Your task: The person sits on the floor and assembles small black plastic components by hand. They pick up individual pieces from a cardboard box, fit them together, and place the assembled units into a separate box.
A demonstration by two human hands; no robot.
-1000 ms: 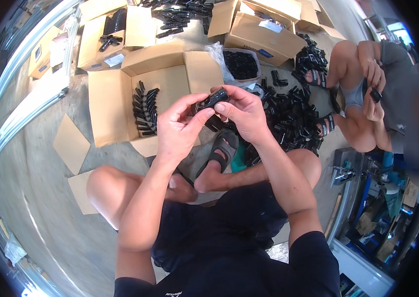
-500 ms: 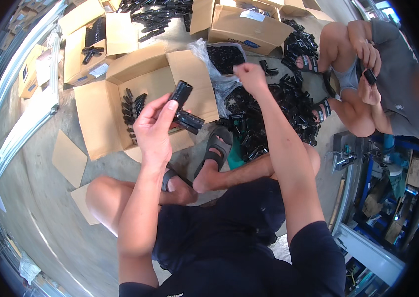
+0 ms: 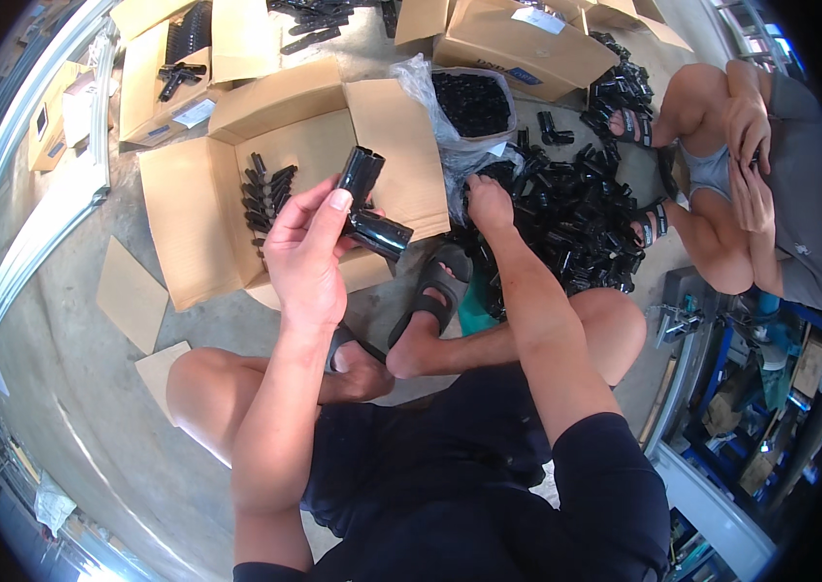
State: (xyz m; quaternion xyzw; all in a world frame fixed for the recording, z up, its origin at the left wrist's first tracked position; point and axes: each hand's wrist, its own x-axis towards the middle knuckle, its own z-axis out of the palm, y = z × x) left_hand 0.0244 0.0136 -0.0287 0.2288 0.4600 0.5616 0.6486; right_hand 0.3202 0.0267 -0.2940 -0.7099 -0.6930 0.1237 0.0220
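My left hand (image 3: pixel 306 254) is closed on a glossy black angled pipe connector (image 3: pixel 378 231), its thumb pressed on the upper tube. It holds the connector above the near right side of an open cardboard box (image 3: pixel 394 155). Several similar black connectors (image 3: pixel 262 202) stand in rows inside that box. To the right, my right hand (image 3: pixel 491 206) reaches down at the left edge of a heap of black connectors (image 3: pixel 566 218), beside crumpled clear plastic (image 3: pixel 428 105). Its fingers are bent together; whatever is between them is hidden.
A plastic-lined tub (image 3: pixel 479 143) of small black parts stands behind the heap. Other cardboard boxes (image 3: pixel 518 53) line the back. At the right sits a co-worker with both hands (image 3: pixel 753 170) together. Flat cardboard (image 3: pixel 130 294) lies on the left floor; a metal frame (image 3: pixel 707 495) stands lower right.
My right hand has moved down and slightly left, from beside the tub to the heap's edge. My left hand still holds the connector, tilted a little differently. The co-worker's hands have come together.
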